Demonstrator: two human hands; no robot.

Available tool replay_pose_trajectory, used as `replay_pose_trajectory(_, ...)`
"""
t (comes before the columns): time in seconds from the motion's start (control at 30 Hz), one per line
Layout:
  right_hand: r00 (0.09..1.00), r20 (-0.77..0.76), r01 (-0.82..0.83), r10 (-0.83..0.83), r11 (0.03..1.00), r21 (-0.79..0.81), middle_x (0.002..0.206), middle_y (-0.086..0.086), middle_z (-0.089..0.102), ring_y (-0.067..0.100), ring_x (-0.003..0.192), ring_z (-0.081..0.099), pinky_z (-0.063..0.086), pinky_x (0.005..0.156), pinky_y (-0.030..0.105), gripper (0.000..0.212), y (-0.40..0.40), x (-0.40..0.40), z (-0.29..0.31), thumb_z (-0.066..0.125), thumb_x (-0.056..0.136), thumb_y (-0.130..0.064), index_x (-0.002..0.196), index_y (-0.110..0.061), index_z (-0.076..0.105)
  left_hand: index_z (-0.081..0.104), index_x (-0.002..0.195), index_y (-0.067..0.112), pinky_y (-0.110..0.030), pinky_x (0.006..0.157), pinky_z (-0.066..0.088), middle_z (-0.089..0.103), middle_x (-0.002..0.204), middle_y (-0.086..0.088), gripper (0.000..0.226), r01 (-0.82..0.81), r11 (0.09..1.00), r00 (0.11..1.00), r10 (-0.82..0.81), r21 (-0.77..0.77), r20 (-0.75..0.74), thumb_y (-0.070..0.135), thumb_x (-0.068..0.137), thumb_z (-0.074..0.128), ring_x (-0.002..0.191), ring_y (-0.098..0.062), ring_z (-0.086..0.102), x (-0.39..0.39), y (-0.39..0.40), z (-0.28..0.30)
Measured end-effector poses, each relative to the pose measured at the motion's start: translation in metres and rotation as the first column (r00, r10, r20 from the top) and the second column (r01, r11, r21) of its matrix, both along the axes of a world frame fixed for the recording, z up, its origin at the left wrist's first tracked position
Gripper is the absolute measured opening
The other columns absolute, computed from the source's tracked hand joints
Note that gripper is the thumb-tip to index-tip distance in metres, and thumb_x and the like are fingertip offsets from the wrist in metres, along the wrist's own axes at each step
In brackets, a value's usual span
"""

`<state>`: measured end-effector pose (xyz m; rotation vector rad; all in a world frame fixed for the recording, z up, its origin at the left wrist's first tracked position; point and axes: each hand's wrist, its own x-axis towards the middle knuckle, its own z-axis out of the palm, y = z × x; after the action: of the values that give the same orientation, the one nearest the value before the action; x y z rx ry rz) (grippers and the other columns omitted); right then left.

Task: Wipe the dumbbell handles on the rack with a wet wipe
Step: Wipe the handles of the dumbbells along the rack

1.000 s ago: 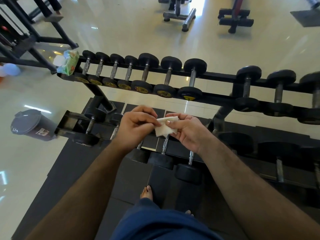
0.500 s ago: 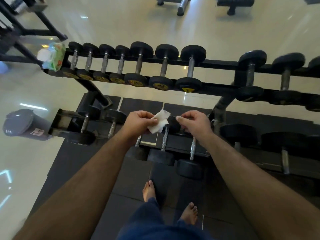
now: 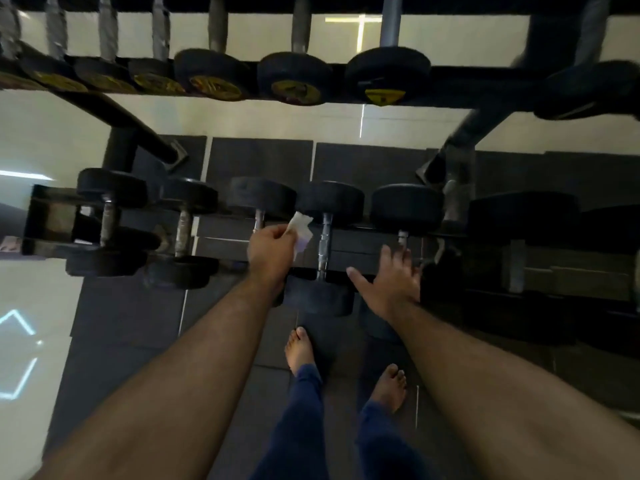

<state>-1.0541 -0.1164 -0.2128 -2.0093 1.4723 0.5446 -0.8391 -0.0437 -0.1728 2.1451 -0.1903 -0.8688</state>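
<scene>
My left hand (image 3: 270, 251) grips a folded white wet wipe (image 3: 300, 227) low over the bottom tier of the dumbbell rack (image 3: 221, 233). The wipe sticks up between two black dumbbells, beside the steel handle (image 3: 324, 245) of the middle one. The handle of the dumbbell under my left hand (image 3: 259, 220) is mostly hidden. My right hand (image 3: 388, 284) holds nothing. Its fingers are spread and reach over the handle of the dumbbell to the right (image 3: 402, 236).
The rack's upper tier (image 3: 450, 76) of several black dumbbells with yellow labels crosses the top of the view. Two smaller dumbbells (image 3: 107, 220) lie at the lower tier's left end, larger ones (image 3: 519, 230) at the right. My bare feet (image 3: 299, 351) stand on dark floor mats.
I have bent down close to the lower tier. My right hand let go of the wipe and moved right with its fingers spread. My left hand lowered the wipe to the dumbbell handles.
</scene>
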Motion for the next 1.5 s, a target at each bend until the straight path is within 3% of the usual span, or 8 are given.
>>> replay_pose_trajectory(0.33, 0.988, -0.034, -0.155, 0.152, 0.978, -0.136, 0.179, 0.011, -0.016, 0.029, 0.166, -0.01, 0.006, 0.134, 0.052, 0.131, 0.012, -0.029, -0.049, 0.024, 0.082, -0.099, 0.171, -0.008, -0.005, 0.081, 0.099, 0.022, -0.042, 0.079, 0.066, 0.079, 0.082, 0.003, 0.042, -0.006, 0.968, 0.999, -0.008, 0.252, 0.053, 0.052, 0.072, 0.07, 0.081, -0.022, 0.078, 0.011, -0.038, -0.108)
replay_pose_trajectory(0.6, 0.989, -0.068, -0.142, 0.132, 0.975, -0.174, 0.179, 0.018, -0.006, 0.034, 0.166, -0.002, 0.014, 0.132, 0.056, 0.127, 0.014, -0.026, -0.052, 0.025, 0.085, -0.096, 0.17, -0.004, 0.007, 0.072, 0.125, 0.008, -0.039, 0.099, 0.051, 0.072, 0.123, -0.018, 0.031, 0.14, 0.909, 0.95, -0.235, 0.392, 0.205, 0.024, 0.102, 0.058, 0.119, -0.038, 0.066, -0.038, -0.069, -0.092)
replay_pose_trajectory(0.77, 0.988, -0.079, -0.144, 0.133, 0.976, -0.166, 0.179, 0.016, -0.009, 0.033, 0.166, -0.003, 0.015, 0.132, 0.057, 0.128, 0.013, -0.025, -0.052, 0.023, 0.083, -0.098, 0.171, -0.008, 0.0, 0.074, 0.115, 0.016, -0.041, 0.078, 0.054, 0.076, 0.106, -0.01, 0.028, 0.593, 0.572, 0.449, -0.819, 0.567, 0.356, 0.011, 0.096, 0.055, 0.097, -0.034, 0.071, -0.035, -0.05, -0.083)
replay_pose_trajectory(0.9, 0.989, -0.074, -0.141, 0.13, 0.975, -0.173, 0.179, 0.015, -0.007, 0.034, 0.166, -0.001, 0.017, 0.131, 0.057, 0.126, 0.013, -0.025, -0.051, 0.025, 0.084, -0.097, 0.171, -0.009, 0.005, 0.078, 0.096, 0.016, -0.037, 0.062, 0.057, 0.076, 0.093, -0.001, 0.023, 0.759, 0.358, 0.035, -0.857, 0.544, 0.514, 0.003, 0.079, 0.07, 0.078, -0.03, 0.071, -0.016, -0.053, -0.083)
replay_pose_trajectory(1.27, 0.988, -0.082, -0.143, 0.129, 0.969, -0.199, 0.179, 0.013, -0.008, 0.033, 0.166, -0.004, 0.016, 0.132, 0.058, 0.123, 0.014, -0.025, -0.052, 0.024, 0.084, -0.098, 0.172, -0.013, 0.006, 0.077, 0.112, 0.026, -0.04, 0.082, 0.061, 0.074, 0.108, 0.002, 0.035, 0.708, -0.419, -0.492, -0.87, 0.568, -0.03, 0.008, 0.093, 0.054, 0.1, -0.026, 0.071, 0.005, -0.049, -0.069)
replay_pose_trajectory(1.33, 0.988, -0.083, -0.143, 0.129, 0.968, -0.207, 0.179, 0.013, -0.009, 0.032, 0.166, -0.005, 0.015, 0.132, 0.058, 0.124, 0.016, -0.026, -0.052, 0.023, 0.084, -0.098, 0.172, -0.013, 0.004, 0.077, 0.117, 0.037, -0.038, 0.088, 0.06, 0.077, 0.112, 0.005, 0.04, 0.787, -0.351, -0.389, -0.921, 0.506, -0.034, 0.011, 0.093, 0.057, 0.102, -0.024, 0.072, 0.01, -0.049, -0.058)
replay_pose_trajectory(1.43, 0.989, -0.08, -0.139, 0.125, 0.968, -0.209, 0.18, 0.013, -0.006, 0.032, 0.166, -0.003, 0.016, 0.132, 0.058, 0.123, 0.015, -0.025, -0.053, 0.022, 0.085, -0.098, 0.172, -0.013, 0.007, 0.076, 0.123, 0.033, -0.04, 0.087, 0.059, 0.078, 0.115, 0.003, 0.04, 0.857, 0.098, -0.056, -0.958, 0.505, 0.28, 0.011, 0.095, 0.059, 0.101, -0.024, 0.073, 0.013, -0.053, -0.056)
replay_pose_trajectory(1.5, 0.989, -0.081, -0.137, 0.122, 0.967, -0.214, 0.18, 0.014, -0.004, 0.032, 0.166, -0.002, 0.018, 0.131, 0.058, 0.122, 0.016, -0.025, -0.053, 0.021, 0.085, -0.098, 0.172, -0.013, 0.009, 0.077, 0.111, 0.022, -0.04, 0.074, 0.059, 0.077, 0.104, 0.0, 0.036, 0.81, 0.219, -0.075, -0.881, 0.544, 0.466, 0.006, 0.086, 0.057, 0.092, -0.029, 0.072, 0.008, -0.057, -0.063)
